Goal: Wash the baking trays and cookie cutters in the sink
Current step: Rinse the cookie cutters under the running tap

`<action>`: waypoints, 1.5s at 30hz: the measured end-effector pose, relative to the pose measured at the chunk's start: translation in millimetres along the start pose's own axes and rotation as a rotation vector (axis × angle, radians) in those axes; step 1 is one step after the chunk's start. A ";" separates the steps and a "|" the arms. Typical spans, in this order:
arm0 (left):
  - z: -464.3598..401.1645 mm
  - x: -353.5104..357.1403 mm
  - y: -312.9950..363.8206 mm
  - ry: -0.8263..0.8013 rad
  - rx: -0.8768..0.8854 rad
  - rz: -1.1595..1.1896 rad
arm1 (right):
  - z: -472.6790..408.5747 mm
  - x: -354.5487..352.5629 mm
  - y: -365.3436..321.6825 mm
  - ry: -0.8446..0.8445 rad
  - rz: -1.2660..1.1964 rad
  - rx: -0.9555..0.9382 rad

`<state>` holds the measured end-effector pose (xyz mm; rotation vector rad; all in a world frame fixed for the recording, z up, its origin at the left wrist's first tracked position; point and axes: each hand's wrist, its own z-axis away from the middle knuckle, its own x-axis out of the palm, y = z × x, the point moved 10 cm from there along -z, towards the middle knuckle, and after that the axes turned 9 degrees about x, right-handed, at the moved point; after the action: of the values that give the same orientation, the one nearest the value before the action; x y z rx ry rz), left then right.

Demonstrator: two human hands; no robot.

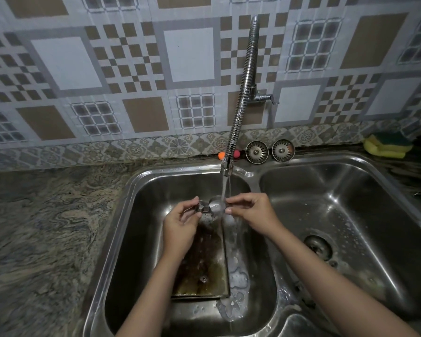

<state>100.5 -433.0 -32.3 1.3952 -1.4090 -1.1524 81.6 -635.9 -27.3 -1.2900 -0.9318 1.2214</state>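
While water runs from the flexible ribbed chrome tap (pixel 247 88) onto it, a small shiny metal cookie cutter (pixel 210 206) is pinched between both hands over the left basin of the stainless steel double sink (pixel 122 215), so the step in hand looks like rinsing a cutter. From the head view, the left hand (pixel 180 227) has its fingers (pixel 195 203) closed on the cutter's left end, and the right hand (pixel 250 212) has its fingers (pixel 229 210) closed on the right end, where the stream strikes. Its long axis seems to run from one set of fingers to the other, roughly level; its exact shape is blurred by water. Below the fingers, a rectangular, brown-stained metal baking tray (pixel 202 263) lies flat on the basin floor, long axis running away from the person, and flower-shaped metal cutters (pixel 237 278) lie just beside its right edge. Next, I judge, the cutter needs turning under the stream, then setting aside, perhaps in the right basin.
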 end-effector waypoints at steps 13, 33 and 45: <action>13.9 47.6 -21.2 -0.214 -0.091 0.029 | 24.6 -73.7 -5.0 0.124 0.055 -0.005; 117.8 149.2 -144.7 -1.253 0.150 -1.274 | 98.0 -141.8 200.4 -0.236 0.912 0.736; 55.7 106.6 -90.0 -0.510 -0.063 -0.336 | 64.9 -136.3 73.7 0.199 0.477 0.278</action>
<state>63.5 -533.2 -138.0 1.3845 -1.4896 -1.8550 -13.9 -765.7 -74.6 -1.4173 -0.2995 1.4910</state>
